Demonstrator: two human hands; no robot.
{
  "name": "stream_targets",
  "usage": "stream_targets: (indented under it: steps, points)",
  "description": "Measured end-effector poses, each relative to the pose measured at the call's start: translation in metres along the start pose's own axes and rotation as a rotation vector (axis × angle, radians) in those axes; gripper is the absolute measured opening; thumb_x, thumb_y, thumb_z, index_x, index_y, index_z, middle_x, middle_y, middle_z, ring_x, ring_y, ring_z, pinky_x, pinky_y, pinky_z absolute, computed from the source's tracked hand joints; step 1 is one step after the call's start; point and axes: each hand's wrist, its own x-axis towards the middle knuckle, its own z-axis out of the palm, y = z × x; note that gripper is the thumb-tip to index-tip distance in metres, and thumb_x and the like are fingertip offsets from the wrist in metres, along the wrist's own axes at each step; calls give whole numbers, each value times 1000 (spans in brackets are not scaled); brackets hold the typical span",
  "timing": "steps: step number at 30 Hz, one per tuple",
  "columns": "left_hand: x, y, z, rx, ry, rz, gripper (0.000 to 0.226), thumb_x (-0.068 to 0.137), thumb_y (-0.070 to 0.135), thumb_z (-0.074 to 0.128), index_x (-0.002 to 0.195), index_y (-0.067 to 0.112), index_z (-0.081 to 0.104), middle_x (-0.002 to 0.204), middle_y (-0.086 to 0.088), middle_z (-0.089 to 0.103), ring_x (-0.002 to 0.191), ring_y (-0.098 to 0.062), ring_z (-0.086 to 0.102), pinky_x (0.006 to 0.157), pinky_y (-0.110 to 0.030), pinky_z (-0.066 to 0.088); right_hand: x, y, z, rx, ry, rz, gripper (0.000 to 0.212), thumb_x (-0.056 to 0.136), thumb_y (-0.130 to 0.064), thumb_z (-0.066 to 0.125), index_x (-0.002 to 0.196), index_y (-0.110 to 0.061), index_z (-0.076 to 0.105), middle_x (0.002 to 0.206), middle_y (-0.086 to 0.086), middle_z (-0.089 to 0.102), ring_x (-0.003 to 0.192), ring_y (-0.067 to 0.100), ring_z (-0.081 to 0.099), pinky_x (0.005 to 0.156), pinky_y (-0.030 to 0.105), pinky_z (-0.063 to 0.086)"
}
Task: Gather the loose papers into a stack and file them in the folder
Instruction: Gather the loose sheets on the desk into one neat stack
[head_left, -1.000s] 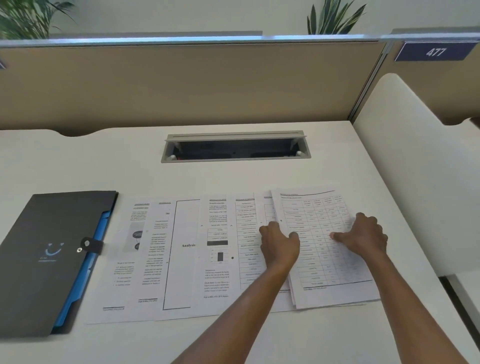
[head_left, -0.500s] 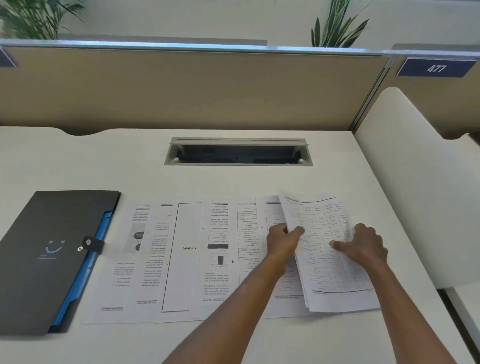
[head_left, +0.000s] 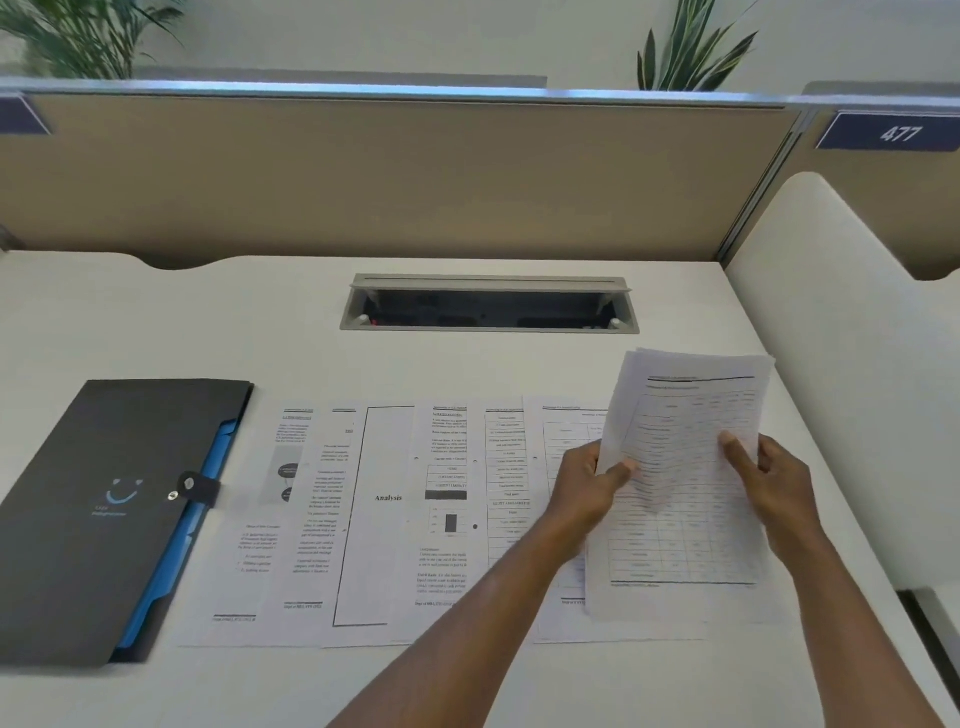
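My left grip and right grip pinch a thin stack of printed sheets at three o'clock, raised over the papers fanned across the counter; shut black folder at nine.

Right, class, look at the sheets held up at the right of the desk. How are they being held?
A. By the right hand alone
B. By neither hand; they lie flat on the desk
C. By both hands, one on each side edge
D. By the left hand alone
C: the left hand grips the left edge of the lifted sheets and the right hand grips the right edge.
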Motion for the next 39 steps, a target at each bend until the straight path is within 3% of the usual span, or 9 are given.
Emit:
stream_targets:
  steps: [5, 8, 10, 13, 18, 22, 29, 33, 39]
  points:
    - [0, -3, -6, -19, 67, -40, 26, 94, 21, 61, 118, 16, 67, 111, 2, 72, 102, -14, 69, 88, -34, 58, 5, 9, -1, 143, 3, 86, 26, 90, -15, 69, 112, -2, 69, 98, 3, 73, 90, 25, 70, 75, 28, 51]
    - [2, -4, -16, 81, 240, -48, 16, 90, 20, 65, 102, 11, 69, 102, -6, 72, 95, -21, 69, 84, -31, 58, 6, 14, 4, 123, -4, 97, 25, 90, -11, 68, 112, -1, 70, 95, 4, 73, 85, 22, 70, 84, 35, 54]
    - [0, -2, -27, 161, 379, -68, 11, 89, 22, 66, 94, 13, 69, 99, -1, 70, 90, -14, 65, 76, -23, 53, 7, 18, 8, 110, -4, 103, 24, 90, -10, 68, 111, 0, 70, 94, 7, 73, 87, 27, 71, 89, 39, 54]
    - [-4, -2, -46, 342, 507, -74, 15, 89, 24, 61, 101, 16, 66, 109, 3, 61, 98, -14, 60, 79, -27, 50, 11, 19, 14, 102, -5, 112, 19, 89, -10, 69, 106, -4, 72, 94, 8, 74, 89, 29, 72, 91, 45, 55]
    - [-9, 0, -59, 542, 493, -82, 36, 89, 19, 58, 125, 15, 54, 122, -2, 56, 106, -18, 57, 86, -31, 49, 11, 12, 31, 61, -14, 91, 7, 89, -10, 68, 87, -16, 72, 89, 7, 75, 83, 28, 72, 87, 44, 57]
    - [-8, 3, -58, 572, 470, -101, 44, 89, 20, 59, 131, 15, 49, 127, -4, 56, 111, -21, 57, 89, -34, 49, 13, 12, 42, -26, 17, 76, 4, 89, -13, 68, 89, -15, 72, 90, 9, 75, 85, 28, 72, 87, 44, 57]
    - [-2, 11, -60, 612, 362, -148, 59, 88, 22, 58, 143, 16, 38, 132, -8, 55, 118, -25, 56, 98, -41, 49, 9, 17, 50, -216, 42, 19, 19, 91, -12, 65, 80, 3, 68, 78, 15, 70, 78, 35, 67, 74, 39, 55]
    - [3, 15, -64, 527, 357, -192, 63, 85, 21, 57, 144, 18, 36, 122, -12, 61, 109, -27, 61, 93, -43, 53, 8, 19, 53, -262, 55, -10, 23, 92, -13, 63, 76, 3, 66, 74, 14, 69, 74, 34, 66, 71, 38, 53]
    - [13, 19, -67, 350, 373, -238, 57, 86, 20, 59, 139, 13, 41, 131, -7, 53, 104, -21, 58, 75, -28, 47, 5, 18, 54, -330, 44, -58, 26, 93, -10, 60, 68, -2, 58, 66, 11, 61, 68, 31, 57, 63, 31, 39]
